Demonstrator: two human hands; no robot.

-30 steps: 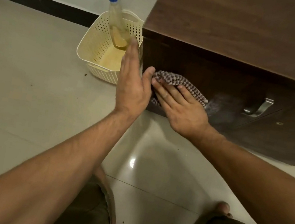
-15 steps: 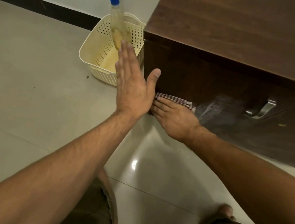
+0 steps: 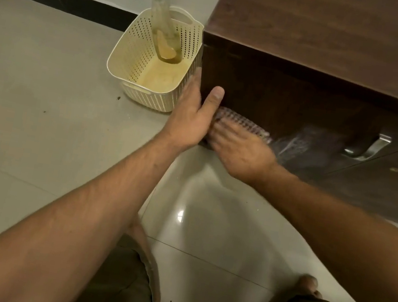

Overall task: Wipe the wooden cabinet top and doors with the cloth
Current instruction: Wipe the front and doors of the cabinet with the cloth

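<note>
Two hands touch the cabinet door [image 3: 280, 98]. The right hand [image 3: 242, 153] presses the checked cloth [image 3: 239, 120] flat, fingers straight. The left hand [image 3: 190, 120] rests on its corner, fingers straight.

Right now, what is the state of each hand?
Left hand: open, fingers straight, at the cabinet corner.
Right hand: open, flat, pressing the cloth against the cabinet.

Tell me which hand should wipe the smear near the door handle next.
Right. The right hand presses the cloth against the door, next to the smear; the left hand is bare at the cabinet corner, farther from it.
</note>
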